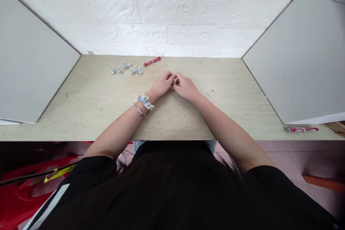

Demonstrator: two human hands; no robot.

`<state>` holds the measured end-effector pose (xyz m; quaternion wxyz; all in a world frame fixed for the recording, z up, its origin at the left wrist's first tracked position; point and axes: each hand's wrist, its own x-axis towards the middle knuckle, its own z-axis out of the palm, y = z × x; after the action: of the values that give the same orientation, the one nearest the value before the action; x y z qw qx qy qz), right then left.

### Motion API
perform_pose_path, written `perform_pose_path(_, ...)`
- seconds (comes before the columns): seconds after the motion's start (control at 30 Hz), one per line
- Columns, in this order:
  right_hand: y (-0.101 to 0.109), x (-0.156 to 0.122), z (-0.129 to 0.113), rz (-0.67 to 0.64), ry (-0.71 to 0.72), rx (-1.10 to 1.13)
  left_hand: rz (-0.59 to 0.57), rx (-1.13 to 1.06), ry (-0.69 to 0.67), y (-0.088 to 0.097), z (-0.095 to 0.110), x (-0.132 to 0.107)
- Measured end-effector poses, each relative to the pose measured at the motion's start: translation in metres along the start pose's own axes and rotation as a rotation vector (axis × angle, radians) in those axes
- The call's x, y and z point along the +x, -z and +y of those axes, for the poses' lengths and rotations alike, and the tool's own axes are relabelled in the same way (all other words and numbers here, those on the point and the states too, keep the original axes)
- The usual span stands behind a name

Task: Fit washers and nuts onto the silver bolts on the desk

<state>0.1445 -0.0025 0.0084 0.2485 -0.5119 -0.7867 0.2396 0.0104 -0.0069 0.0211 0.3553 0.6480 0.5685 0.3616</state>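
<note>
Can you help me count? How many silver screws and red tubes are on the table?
Silver screws: 7 (two overlap, so this is my best count)
Red tubes: 2
Total: 9

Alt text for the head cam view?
The left hand and right hand meet at the fingertips above a light wood desk; anything held is too small to tell. Metal screws and a red tube lie beyond them.
</note>
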Motion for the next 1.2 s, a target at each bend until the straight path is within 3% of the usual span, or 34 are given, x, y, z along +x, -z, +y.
perform_pose_path(0.63,-0.005,0.002,0.004,0.077,0.039,0.089,0.021,-0.208,-0.011,-0.003,-0.014,0.007)
perform_pose_path(1.2,-0.004,0.003,0.007,0.096,0.057,0.167,0.017,-0.181,0.026,-0.003,-0.01,0.004)
